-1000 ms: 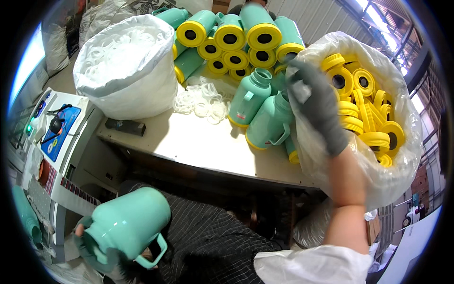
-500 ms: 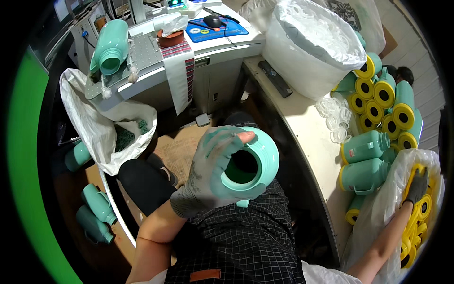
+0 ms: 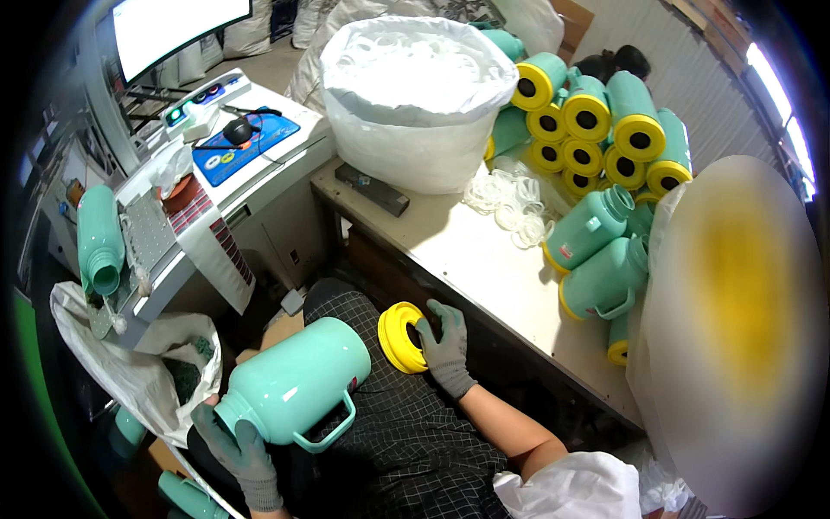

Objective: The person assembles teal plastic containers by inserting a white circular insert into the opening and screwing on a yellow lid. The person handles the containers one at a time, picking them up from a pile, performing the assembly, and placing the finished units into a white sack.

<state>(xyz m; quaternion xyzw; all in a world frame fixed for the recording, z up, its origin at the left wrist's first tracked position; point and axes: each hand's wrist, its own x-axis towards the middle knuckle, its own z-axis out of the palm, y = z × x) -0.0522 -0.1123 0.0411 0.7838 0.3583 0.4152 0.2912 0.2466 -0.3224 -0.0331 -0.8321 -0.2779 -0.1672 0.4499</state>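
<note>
Gloved, my left hand (image 3: 240, 454) grips the neck of a mint-green thermos jug shell (image 3: 298, 376), which lies sideways over my lap. Its wide base end points up and right, and its handle hangs toward me. To the right of that end, my right hand (image 3: 448, 350), also gloved, pinches a round yellow base cap (image 3: 398, 337) by its near right side. A dark hole shows in the middle of the cap. Cap and jug are a small gap apart. The jug's mouth is hidden by my left hand.
On the bench at right stand a white sack of clear rings (image 3: 415, 112), loose rings (image 3: 510, 203) and several stacked jugs with yellow bases (image 3: 588, 121). A plastic bag with yellow contents (image 3: 735, 346) is blurred close by. A jug (image 3: 99, 233) lies on the left desk.
My right hand has come out of the bag at right with a yellow base cap. My left hand has tipped the jug so its base faces the cap. The view has swung rightward.
</note>
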